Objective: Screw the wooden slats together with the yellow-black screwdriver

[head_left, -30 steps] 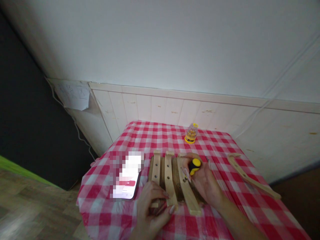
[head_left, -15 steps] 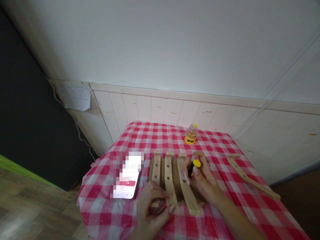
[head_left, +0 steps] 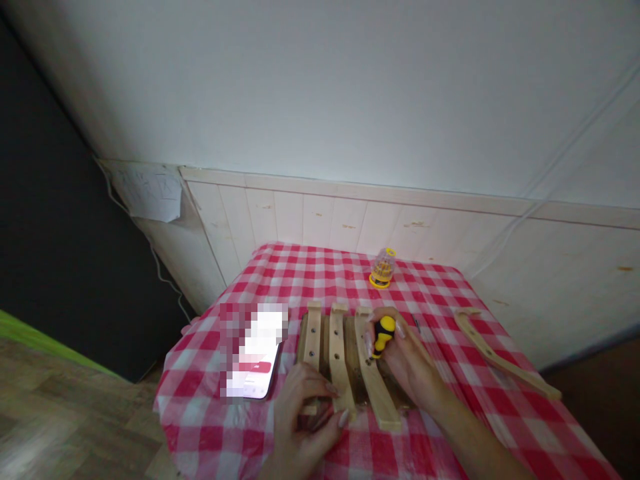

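In my right hand (head_left: 407, 357) is a stubby yellow-and-black screwdriver (head_left: 384, 335), gripped by the fingers. Its lower end points at a screw hole in the rightmost fixed wooden strip (head_left: 381, 400); the tip is too small to make out. That strip lies over a brown wooden board (head_left: 356, 380) beside a middle strip (head_left: 337, 337) and a left strip (head_left: 313, 333), each with dark holes or screws. My left hand (head_left: 303, 407) is closed around the near left part of this wooden piece, fingers on top and thumb at the front edge.
A lit smartphone (head_left: 260, 360), partly pixelated, lies to the left. A clear-topped bit holder (head_left: 383, 268) with a yellow base stands toward the wall. One loose curved wooden strip (head_left: 505, 360) lies on the right of the checked tablecloth (head_left: 320, 273). A small dark metal piece (head_left: 417, 324) lies behind my right hand.
My right hand has turned and shifted slightly, so the screwdriver stands more upright and more of its handle shows. My left hand and the wooden piece stay in place.
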Demonstrator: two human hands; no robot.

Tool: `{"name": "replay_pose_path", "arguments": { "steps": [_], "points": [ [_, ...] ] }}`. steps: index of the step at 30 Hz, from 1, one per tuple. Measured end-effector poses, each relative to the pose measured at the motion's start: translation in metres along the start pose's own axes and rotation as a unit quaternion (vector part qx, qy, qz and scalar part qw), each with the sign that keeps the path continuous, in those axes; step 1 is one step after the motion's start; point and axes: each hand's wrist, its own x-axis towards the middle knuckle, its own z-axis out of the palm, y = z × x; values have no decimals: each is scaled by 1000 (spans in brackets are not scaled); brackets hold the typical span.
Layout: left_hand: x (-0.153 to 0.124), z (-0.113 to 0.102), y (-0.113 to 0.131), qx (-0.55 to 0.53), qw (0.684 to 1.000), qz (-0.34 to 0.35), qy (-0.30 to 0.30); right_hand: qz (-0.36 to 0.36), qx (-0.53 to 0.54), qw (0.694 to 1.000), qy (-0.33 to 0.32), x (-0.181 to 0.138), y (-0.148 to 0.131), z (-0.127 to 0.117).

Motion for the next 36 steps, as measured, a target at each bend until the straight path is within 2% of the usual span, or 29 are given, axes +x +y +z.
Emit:
{"name": "replay_pose_path", "arguments": {
  "steps": [7, 17, 30, 36],
  "points": [
    [1, 0, 0, 4, 1000, 3, 0, -12, -18, 1000, 2, 0, -6, 1],
    [0, -1, 1, 12, 1000, 5, 3, -27, -110, 993, 15, -5, -2, -8],
    [1, -1, 1, 18, 1000, 6, 3, -41, -125, 991, 7, -5, 0, -10],
    [1, 0, 4, 22, 1000, 10, 10, -32, -158, 986, 43, -6, 2, -14]
  ]
}}
